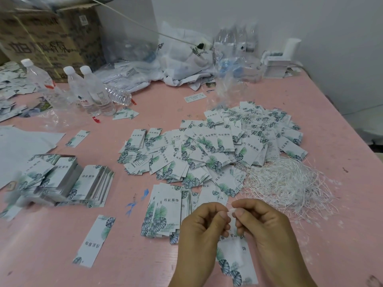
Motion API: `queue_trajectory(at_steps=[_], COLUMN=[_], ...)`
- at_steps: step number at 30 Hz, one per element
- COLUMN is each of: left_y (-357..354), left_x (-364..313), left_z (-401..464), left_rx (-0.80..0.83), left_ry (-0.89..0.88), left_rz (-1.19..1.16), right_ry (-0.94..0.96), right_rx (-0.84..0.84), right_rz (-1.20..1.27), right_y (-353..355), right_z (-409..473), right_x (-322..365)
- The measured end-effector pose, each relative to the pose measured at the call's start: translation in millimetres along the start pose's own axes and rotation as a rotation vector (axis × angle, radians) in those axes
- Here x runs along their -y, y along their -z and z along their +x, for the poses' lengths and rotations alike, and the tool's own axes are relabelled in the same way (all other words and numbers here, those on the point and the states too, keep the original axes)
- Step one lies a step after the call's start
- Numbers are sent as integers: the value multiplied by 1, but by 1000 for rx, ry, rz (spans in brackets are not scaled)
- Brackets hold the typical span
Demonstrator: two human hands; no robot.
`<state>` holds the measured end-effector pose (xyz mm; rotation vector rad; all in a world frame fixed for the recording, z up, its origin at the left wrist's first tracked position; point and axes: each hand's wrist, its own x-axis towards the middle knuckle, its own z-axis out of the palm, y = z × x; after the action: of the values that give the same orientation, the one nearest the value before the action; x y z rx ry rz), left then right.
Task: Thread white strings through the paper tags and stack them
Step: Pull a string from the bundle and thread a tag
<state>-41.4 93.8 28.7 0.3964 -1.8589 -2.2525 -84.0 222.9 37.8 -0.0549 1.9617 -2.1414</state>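
Note:
Near the bottom centre, my left hand point(204, 226) and my right hand point(262, 222) meet, both pinching a thin white string point(230, 211) between thumb and fingertips. Below them hangs a white paper tag with green leaf print point(233, 257), held between the two hands. A tangled heap of white strings point(284, 183) lies on the pink table to the right. A wide loose pile of tags point(207, 150) spreads across the middle. A small stack of tags point(163, 212) lies just left of my left hand.
Taller stacks of tags point(68, 179) stand at the left, with a single tag point(95, 241) lying nearer. Water bottles point(91, 90), a cardboard box point(47, 34) and crumpled plastic bags point(182, 59) line the back. The pink table point(51, 255) ends at the right edge.

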Motion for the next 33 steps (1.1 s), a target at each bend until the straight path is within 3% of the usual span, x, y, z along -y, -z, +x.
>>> queue_trajectory(at_steps=[16, 23, 33], left_y=[-2, -6, -2], left_x=[-2, -2, 0], left_z=[1, -1, 0], left_rx=[-31, -57, -33], left_ry=[9, 2, 28], left_rz=[86, 94, -31], right_ry=[84, 197, 87], right_rx=[-28, -115, 20], right_rz=[-133, -237, -40], right_y=[0, -11, -1], right_z=[-2, -10, 3], right_x=[-8, -2, -14])
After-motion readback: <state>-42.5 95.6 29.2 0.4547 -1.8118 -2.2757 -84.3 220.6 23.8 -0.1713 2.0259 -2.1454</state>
